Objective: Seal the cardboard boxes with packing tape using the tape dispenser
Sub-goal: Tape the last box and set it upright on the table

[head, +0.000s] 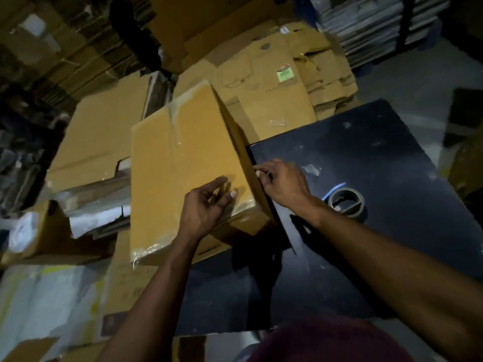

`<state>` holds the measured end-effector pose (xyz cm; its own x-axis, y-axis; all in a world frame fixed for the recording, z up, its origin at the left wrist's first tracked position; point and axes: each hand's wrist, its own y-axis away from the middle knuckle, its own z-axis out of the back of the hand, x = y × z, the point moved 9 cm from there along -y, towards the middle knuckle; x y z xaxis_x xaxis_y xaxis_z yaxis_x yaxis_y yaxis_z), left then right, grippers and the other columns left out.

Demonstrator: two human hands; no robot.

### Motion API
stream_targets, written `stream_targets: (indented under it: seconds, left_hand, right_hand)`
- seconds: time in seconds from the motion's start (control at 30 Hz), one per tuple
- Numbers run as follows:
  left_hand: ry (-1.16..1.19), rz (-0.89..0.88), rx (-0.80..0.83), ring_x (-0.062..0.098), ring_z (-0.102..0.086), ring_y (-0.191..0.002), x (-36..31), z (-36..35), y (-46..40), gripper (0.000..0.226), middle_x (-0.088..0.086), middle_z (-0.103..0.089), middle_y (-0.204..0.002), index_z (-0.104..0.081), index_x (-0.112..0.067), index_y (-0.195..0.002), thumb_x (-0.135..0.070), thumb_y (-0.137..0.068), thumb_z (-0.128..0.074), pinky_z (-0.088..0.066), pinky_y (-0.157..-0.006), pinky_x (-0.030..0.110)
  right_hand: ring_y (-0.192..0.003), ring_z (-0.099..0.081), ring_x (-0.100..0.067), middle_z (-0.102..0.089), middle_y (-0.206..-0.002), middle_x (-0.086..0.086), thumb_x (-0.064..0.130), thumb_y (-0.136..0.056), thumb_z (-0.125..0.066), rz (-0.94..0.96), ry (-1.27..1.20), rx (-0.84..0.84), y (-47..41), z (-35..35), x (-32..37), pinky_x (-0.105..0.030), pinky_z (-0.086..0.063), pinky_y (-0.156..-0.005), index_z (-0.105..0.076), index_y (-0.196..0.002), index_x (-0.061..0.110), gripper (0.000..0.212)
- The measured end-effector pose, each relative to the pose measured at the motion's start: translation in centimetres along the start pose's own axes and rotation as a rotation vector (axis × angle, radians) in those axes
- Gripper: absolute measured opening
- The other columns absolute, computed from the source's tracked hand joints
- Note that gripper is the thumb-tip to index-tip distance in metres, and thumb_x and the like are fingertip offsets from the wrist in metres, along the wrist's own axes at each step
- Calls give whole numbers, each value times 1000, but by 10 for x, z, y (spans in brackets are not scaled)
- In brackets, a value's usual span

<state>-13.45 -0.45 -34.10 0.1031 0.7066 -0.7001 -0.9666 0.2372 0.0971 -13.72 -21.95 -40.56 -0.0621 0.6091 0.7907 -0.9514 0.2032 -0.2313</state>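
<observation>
the left hand (206, 207) lay with loose fingers on the taped cardboard box (183, 165), and the right hand (281, 181) curled at its right edge, apparently smoothing tape. next likely needed the tape roll (345, 202) on the dark table (392, 158). flattened cartons (274, 82) crowded beyond.

The room was dim, a storeroom crowded with cardboard. A dark table (379, 158) with a scuffed, speckled top filled the right side. Beyond it lay a heap of flattened cartons (287, 82), one bearing a small green label (285, 74). Stacked brown cartons (52, 43) rose at the upper left. At the upper right stood shelving (371, 24) loaded with pale layered sheets, above a grey floor (407, 84). Pale plastic-wrapped bundles (47, 301) lay at the lower left.
</observation>
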Motion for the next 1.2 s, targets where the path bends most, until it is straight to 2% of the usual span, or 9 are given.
stream_targets:
  seconds: [0.13,0.4,0.5,0.63,0.73,0.83,0.97,1.1,1.2]
  left_hand:
    - [181,18,-204,9,-72,-111,43,71,39,39,-10,-78,-116,-80,-29,-117,-51,-85,-81,-60,-96,41]
    - [636,169,-792,12,-76,-82,207,232,134,8,-9,-79,-84,-79,-12,-101,-9,-96,-73,-64,-80,33]
    - [758,340,-736,18,-76,-91,288,229,140,5,-8,-80,-88,-79,-23,-97,-20,-95,-76,-63,-85,43]
    - [932,383,-540,-6,-70,-89,332,186,121,22,-7,-77,-103,-77,-14,-115,-25,-95,-76,-56,-74,17]
    - [1033,344,-422,-4,-68,-98,339,157,93,31,-5,-70,-114,-69,-15,-124,-25,-95,-74,-51,-77,9]
    - [969,262,-271,-18,-62,-105,338,123,71,44,-4,-61,-128,-56,-6,-143,-13,-101,-68,-46,-84,5]
    - [914,177,-210,11,-51,-136,333,87,73,60,-1,-47,-148,-38,1,-155,-1,-102,-64,-42,-95,5]
    - [845,262,-159,27,-53,-139,361,75,81,52,9,-55,-151,-54,-13,-150,-15,-100,-69,-42,-116,33]
    - [925,252,-167,9,-63,-123,374,76,97,45,4,-66,-139,-69,-16,-136,-11,-92,-78,-48,-111,30]
  right_hand:
    - [-83,-70,-22,-73,-101,2,29,-97,-63,228,-81,-41,13,-13,91,-40,-59,-67,-77,-114,23,23]
    - [-93,-68,-16,-74,-101,8,40,-98,-66,454,-2,262,32,-158,258,-40,-56,-78,-78,-113,27,23]
    - [-116,-59,-20,-71,-120,4,51,-97,-63,454,114,408,34,-220,289,-39,-51,-93,-73,-123,31,34]
    - [-144,-38,-30,-49,-153,-9,65,-100,-42,454,424,572,34,-284,291,-50,-41,-110,-57,-143,37,54]
    - [-157,-12,-29,-25,-169,-8,69,-100,-27,421,561,650,36,-309,280,-57,-26,-119,-41,-154,43,61]
    - [-159,3,-28,-9,-172,-7,71,-98,-17,426,670,703,38,-319,270,-60,-16,-120,-30,-159,43,68]
    - [-157,17,-24,12,-172,2,70,-100,-18,404,680,792,45,-326,259,-65,-6,-120,-21,-161,45,66]
    - [-154,27,-18,25,-169,10,74,-99,-18,330,685,839,46,-328,253,-64,5,-122,-12,-160,51,65]
    - [-152,32,-14,31,-165,13,81,-94,-17,284,700,902,46,-328,253,-60,12,-121,-7,-161,51,74]
